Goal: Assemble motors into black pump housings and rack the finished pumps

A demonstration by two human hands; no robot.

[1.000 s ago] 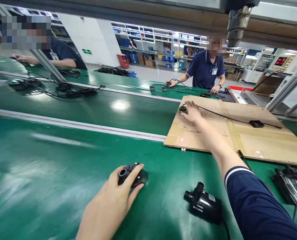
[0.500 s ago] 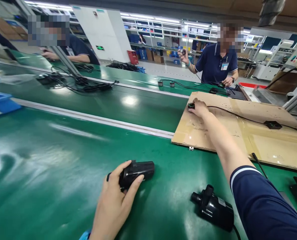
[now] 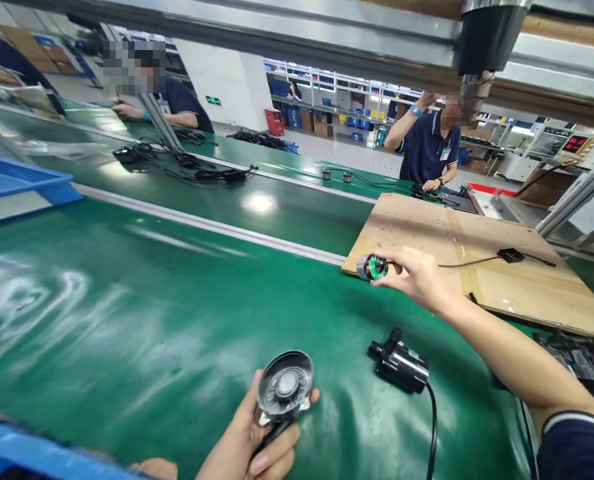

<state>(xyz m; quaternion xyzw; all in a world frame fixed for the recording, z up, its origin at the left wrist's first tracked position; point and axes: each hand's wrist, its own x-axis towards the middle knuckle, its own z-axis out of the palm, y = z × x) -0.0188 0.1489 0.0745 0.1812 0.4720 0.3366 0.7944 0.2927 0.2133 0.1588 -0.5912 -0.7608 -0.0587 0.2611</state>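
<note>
My left hand (image 3: 257, 440) grips a black pump housing (image 3: 285, 383), its round open end tilted up toward me and showing a raised circle inside. In my right hand (image 3: 411, 273), thumb and fingers pinch a small motor core (image 3: 373, 267) with a silvery side and a green circuit board on its end. A black cable (image 3: 469, 263) runs from behind that hand over the cardboard sheet (image 3: 417, 223). Below my right forearm, a black pump (image 3: 401, 367) with two spouts and a cord lies on the green bench (image 3: 151, 320).
Blue bins stand at left (image 3: 21, 183) and lower left (image 3: 37, 443), where part of another hand (image 3: 157, 467) shows. More black parts (image 3: 577, 360) lie at right. A tool head (image 3: 491, 40) hangs overhead. Co-workers (image 3: 429, 147) sit beyond the belt, near bundled cables (image 3: 191, 167).
My right hand has lifted the motor core off the cardboard and brought it nearer. My left hand has turned the pump housing so its open end faces up. The view has shifted.
</note>
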